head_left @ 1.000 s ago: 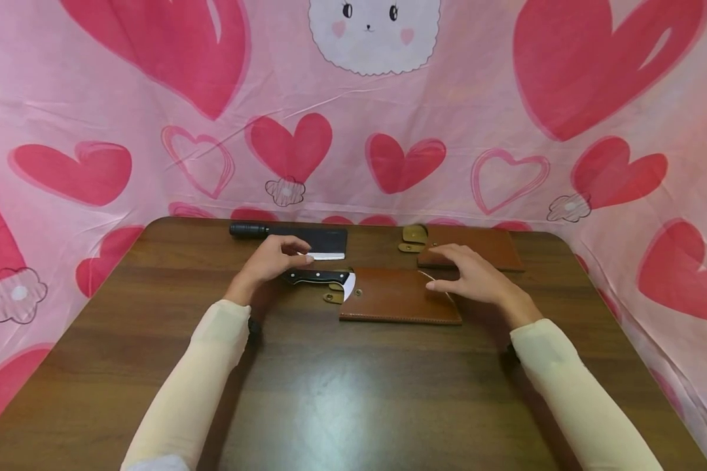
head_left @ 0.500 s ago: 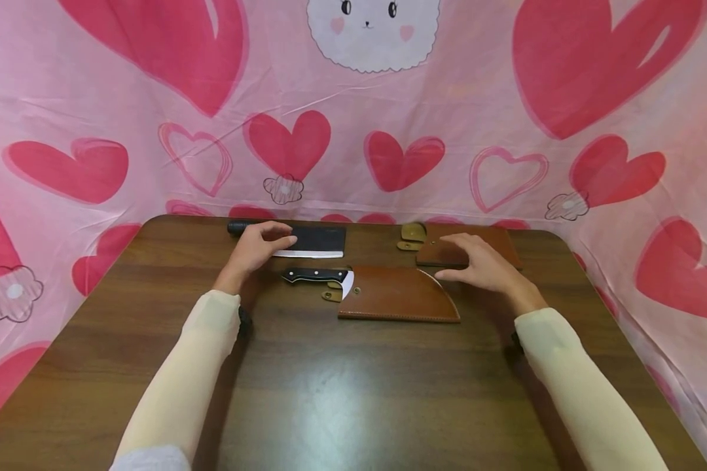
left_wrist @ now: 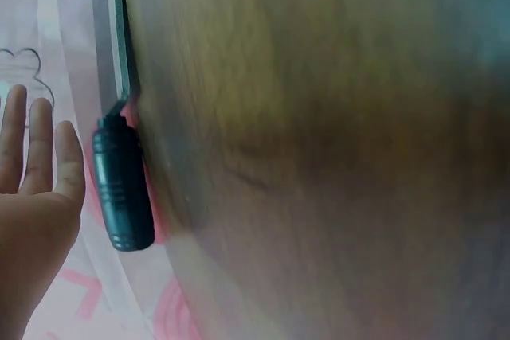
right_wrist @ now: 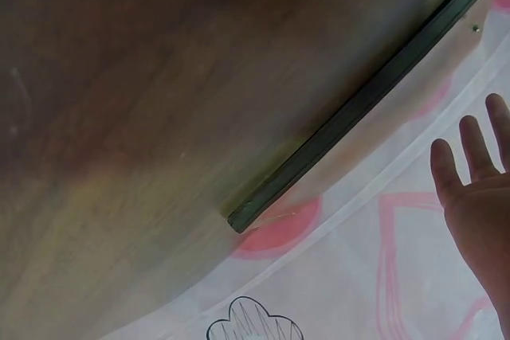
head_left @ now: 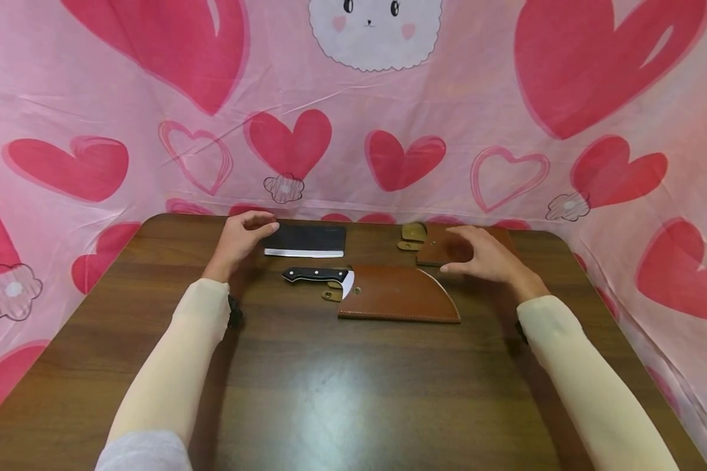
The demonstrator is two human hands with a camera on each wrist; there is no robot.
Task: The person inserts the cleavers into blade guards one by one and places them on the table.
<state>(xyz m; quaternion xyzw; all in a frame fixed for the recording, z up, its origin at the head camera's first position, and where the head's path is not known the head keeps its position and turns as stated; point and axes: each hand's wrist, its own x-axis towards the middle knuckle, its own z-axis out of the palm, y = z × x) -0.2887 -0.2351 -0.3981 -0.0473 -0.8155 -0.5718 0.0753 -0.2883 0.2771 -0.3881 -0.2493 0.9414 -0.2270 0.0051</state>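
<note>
At the back left of the table lies a cleaver (head_left: 306, 240) with a dark blade and a bright cutting edge. My left hand (head_left: 235, 241) hovers by its handle end and hides the handle in the head view. In the left wrist view the ribbed black handle (left_wrist: 123, 185) shows beside my extended fingers (left_wrist: 38, 149), apart from them. My right hand (head_left: 488, 256), thumb and fingers spread, is over a brown leather sheath (head_left: 433, 251) at the back right and covers part of it. The right wrist view shows that sheath's dark edge (right_wrist: 351, 117) and my straight fingers (right_wrist: 476, 149).
A second knife, with a riveted black handle (head_left: 316, 275), sits in a brown leather sheath (head_left: 397, 294) in front of the other two things. That sheath's olive snap strap (head_left: 331, 296) hangs loose. Behind the wooden table (head_left: 330, 392) hangs a pink heart-patterned cloth (head_left: 353, 98).
My left hand has moved left and back from near the front knife's handle, across the cleaver's blade, to its handle. My right hand has shifted slightly right and back.
</note>
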